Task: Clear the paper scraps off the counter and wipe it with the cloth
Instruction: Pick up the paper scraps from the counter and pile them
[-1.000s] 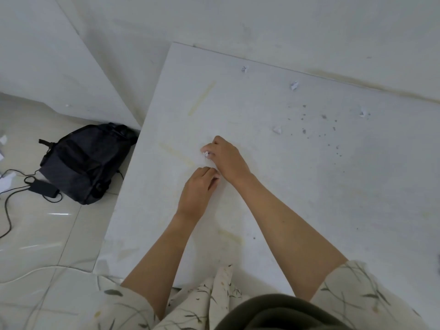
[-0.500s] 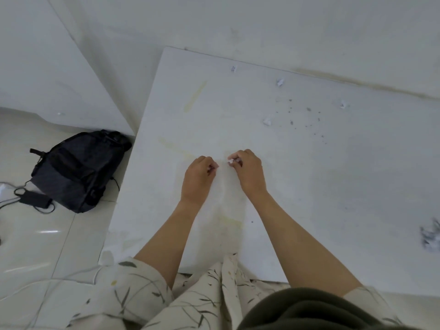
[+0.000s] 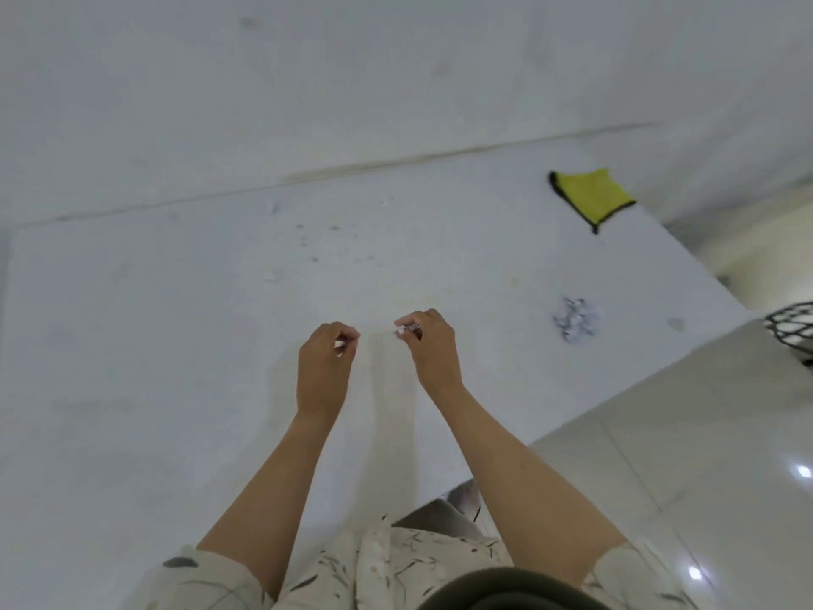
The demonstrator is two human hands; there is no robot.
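two hands over the counter [image 3: 132, 345], apart. my left hand [image 3: 324, 367] is pinched on a small white scrap [image 3: 339, 344], my right hand [image 3: 429, 347] pinched on another scrap [image 3: 401, 331]. crumpled scrap pile [image 3: 575, 320] at 3 o'clock, yellow cloth [image 3: 589, 195] at 1 o'clock, loose bits [image 3: 273, 275] at 11.

White surface [image 3: 132, 345] against the wall.
On it lie a yellow cloth [image 3: 591, 195], a crumpled paper heap [image 3: 575, 320], small scraps [image 3: 273, 276] and dark specks [image 3: 315, 259].
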